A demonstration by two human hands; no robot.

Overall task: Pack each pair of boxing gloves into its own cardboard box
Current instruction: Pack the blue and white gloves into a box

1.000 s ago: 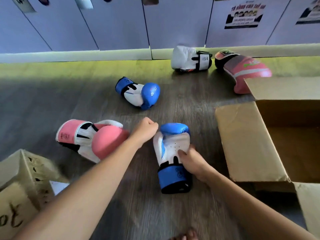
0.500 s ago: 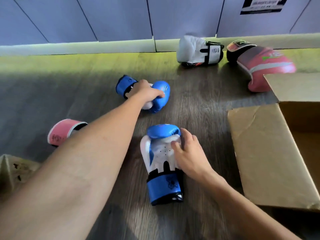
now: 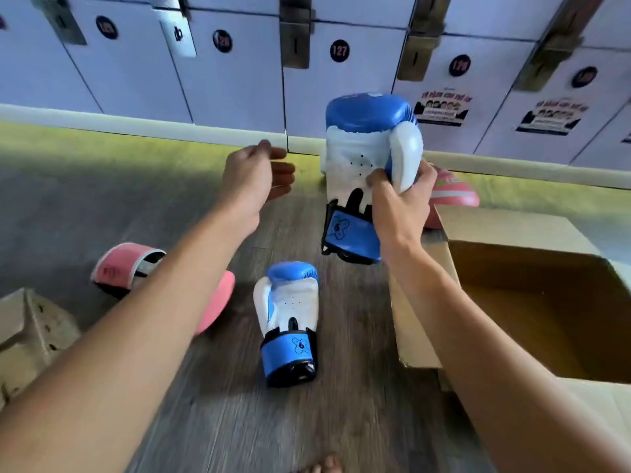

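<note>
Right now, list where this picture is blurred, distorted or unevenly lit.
Head view: the near floor and left forearm smear with motion blur, while the raised blue glove in the right hand reads sharp; locker doors splay outward from wide-angle distortion; a bright yellowish band lights the floor by the lockers, nearer boards lie shaded.

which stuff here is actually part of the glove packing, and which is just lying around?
Job:
lifted blue glove, gripped by right hand
other blue glove
pink glove
red-pink glove
open cardboard box
second cardboard box

Lying about:
lockers
posters
</note>
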